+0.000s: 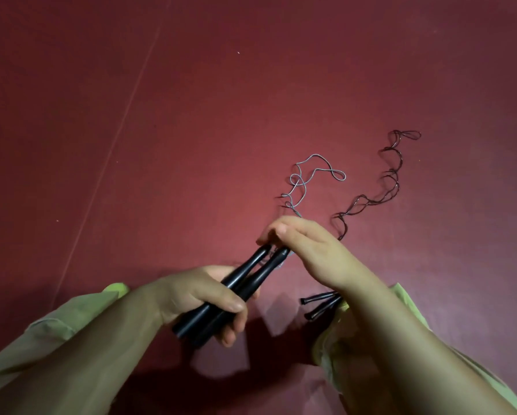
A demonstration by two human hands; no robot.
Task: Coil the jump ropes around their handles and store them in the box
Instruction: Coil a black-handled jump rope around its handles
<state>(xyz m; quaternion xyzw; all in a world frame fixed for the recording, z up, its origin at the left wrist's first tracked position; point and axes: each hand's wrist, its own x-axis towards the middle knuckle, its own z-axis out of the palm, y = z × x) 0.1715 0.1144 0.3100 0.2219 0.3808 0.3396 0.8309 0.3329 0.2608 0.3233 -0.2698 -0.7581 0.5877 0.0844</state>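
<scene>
Right now the left hand (pixel 203 298) has fingers and thumb wrapped round two black handles (pixel 236 290), held side by side w/ the thin ends pointing up and away. The right hand (pixel 296 244) comes in from above, fingertips bunched together at those thin tips, prob. pinching the gray rope (pixel 303 182) where it leaves the handles, though the exact contact is hidden under the fingers. That rope trails off beyond the hands in loose kinked loops on the red surface (pixel 161 115); can't tell if it's a counter or the floor. A second, dark rope (pixel 386 187) lies to the right in a long wavy line, its own pair of handles (pixel 320 307) half hidden under the right wrist. No box in view. Handling, as a guess: both ropes look thin and wiry, light, springy, holding old curls, so wraps will likely want to pop loose unless kept taut and pinned w/ a thumb. Handles look hard, smooth, tapered, so a bit slick; best held round the thick lower part as the left hand does, leaving the narrow part free for winding. Take the rope close to the handle tips and feed it through the fingers bit by bit. Nothing fragile here. Main risk is the two ropes snagging, since they lie near each other.
</scene>
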